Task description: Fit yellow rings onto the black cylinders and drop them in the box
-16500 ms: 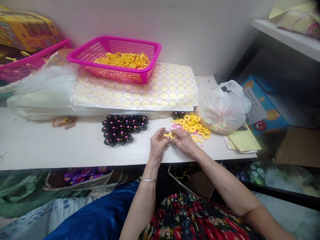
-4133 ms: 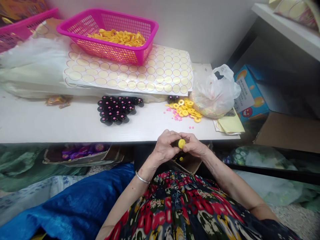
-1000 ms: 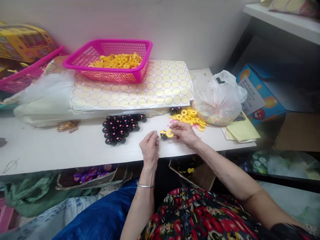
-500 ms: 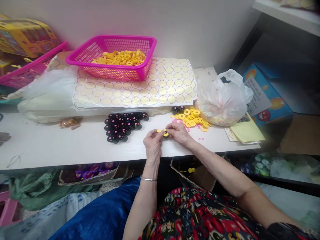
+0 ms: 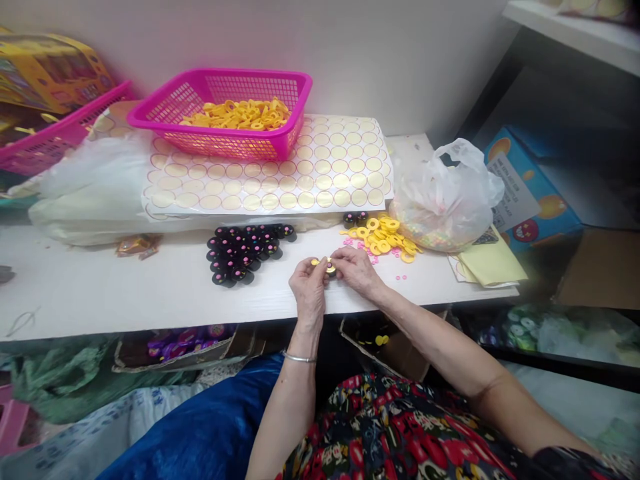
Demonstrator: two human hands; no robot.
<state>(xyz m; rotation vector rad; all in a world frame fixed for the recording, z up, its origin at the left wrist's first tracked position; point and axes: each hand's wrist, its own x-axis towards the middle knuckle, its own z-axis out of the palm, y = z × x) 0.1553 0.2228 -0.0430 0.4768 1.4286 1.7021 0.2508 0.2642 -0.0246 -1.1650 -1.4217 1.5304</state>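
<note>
Between my fingertips, close above the table's front part, is a small yellow-and-black piece [image 5: 331, 268]. My left hand [image 5: 309, 285] pinches it from the left and my right hand [image 5: 358, 268] from the right. The fingers hide much of it. Left of my hands, black pieces with pink dots [image 5: 243, 252] stand grouped on the white table [image 5: 160, 287]. Yellow rings [image 5: 383, 235] lie in a loose pile behind my right hand, with tiny pink rings [image 5: 401, 277] scattered beside them.
A pink basket [image 5: 295, 143] of yellow parts rests on sticker sheets [image 5: 340, 181] at the back. To the right are a knotted plastic bag [image 5: 447, 200] and yellow paper [image 5: 493, 260]. A small orange packet [image 5: 137, 245] lies at the left. Boxes sit below the table edge.
Both hands stay together around the piece, with only slight finger movement. The left wrist has shifted slightly right. The camera view has moved a little.
</note>
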